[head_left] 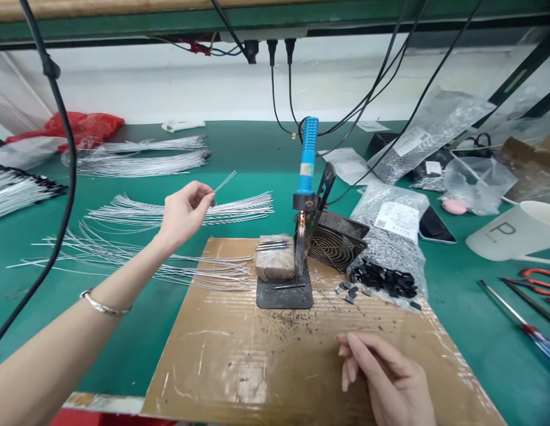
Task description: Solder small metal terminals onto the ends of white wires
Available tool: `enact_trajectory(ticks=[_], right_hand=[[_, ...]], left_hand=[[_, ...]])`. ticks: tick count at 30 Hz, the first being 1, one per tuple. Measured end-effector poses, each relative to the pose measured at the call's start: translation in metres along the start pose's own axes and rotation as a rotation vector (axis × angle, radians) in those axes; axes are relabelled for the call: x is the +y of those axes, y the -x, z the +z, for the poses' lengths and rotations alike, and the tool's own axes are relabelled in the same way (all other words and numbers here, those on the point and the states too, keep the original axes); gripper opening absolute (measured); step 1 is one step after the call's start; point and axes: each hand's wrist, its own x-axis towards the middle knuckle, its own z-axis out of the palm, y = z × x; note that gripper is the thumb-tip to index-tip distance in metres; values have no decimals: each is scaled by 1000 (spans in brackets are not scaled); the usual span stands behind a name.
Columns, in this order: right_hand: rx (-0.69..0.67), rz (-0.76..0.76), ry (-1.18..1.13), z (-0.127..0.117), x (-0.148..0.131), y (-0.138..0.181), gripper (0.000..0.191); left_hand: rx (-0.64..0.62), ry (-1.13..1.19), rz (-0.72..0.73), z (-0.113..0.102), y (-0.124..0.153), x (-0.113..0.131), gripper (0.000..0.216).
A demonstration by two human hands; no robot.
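My left hand (pixel 188 213) is raised over the bundles on the left, thumb and fingers pinching a thin white wire (pixel 225 180) whose end sticks up to the right in two fine strands. A small dark bit shows at the fingertips. Below it lie a neat bundle of white wires (pixel 248 208) and a looser spread of white wires (pixel 212 273). My right hand (pixel 385 376) hovers over the cardboard sheet (pixel 212 361), fingers curled and thumb against the index finger. Nothing shows between them. Beyond it are small black pieces (pixel 351 293) by an open plastic bag (pixel 390 236).
A blue-handled soldering iron (pixel 307 154) stands upright in its stand, tip down beside a pale block (pixel 275 258). Behind is a small fan (pixel 337 242). On the right are a phone (pixel 437 226), white cup (pixel 514 231) and red-handled scissors (pixel 541 284). A black cable (pixel 66 136) hangs at left.
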Motion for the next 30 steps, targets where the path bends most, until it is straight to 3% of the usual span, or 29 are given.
enact_trajectory(ticks=[5,7,9,12,18,24,30], right_hand=[[-57,-59,88,-6,5,-2,23],[-50,-95,141,-2,4,1,22],[-33,-109,166,6,2,5,23],[-139,-86,155,23,-5,14,29],[-453,-168,140,43,-13,18,18],[-452,-217,197,47,-14,15,23],[-492,-226,171,45,-12,13,22]], left_hand=[[-64,-58,29,-58,31,38,20],[-200,-38,41,-80,55,53,22],[-428,70,-6,-93,83,64,23],[-628,197,-79,-90,124,75,25],[-661,371,-138,-61,158,86,31],[-834,409,-212,-60,164,80,26],[-796,492,-314,-59,172,87,28]])
